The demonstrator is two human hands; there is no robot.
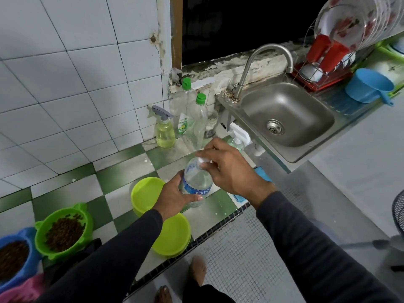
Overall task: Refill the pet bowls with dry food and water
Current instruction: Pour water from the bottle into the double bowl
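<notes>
Clear plastic water bottle [195, 186] upright over checkered counter [122, 171], left hand [173, 199] wrapped round its label. Right hand [231, 169] arched above, fingertips pinching white cap [202, 161].

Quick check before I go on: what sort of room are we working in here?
Most likely a home kitchen or wash area. A steel sink with a faucet stands beside a dish rack of plates and cups, and dish soap bottles sit on the tiled ledge.
</notes>
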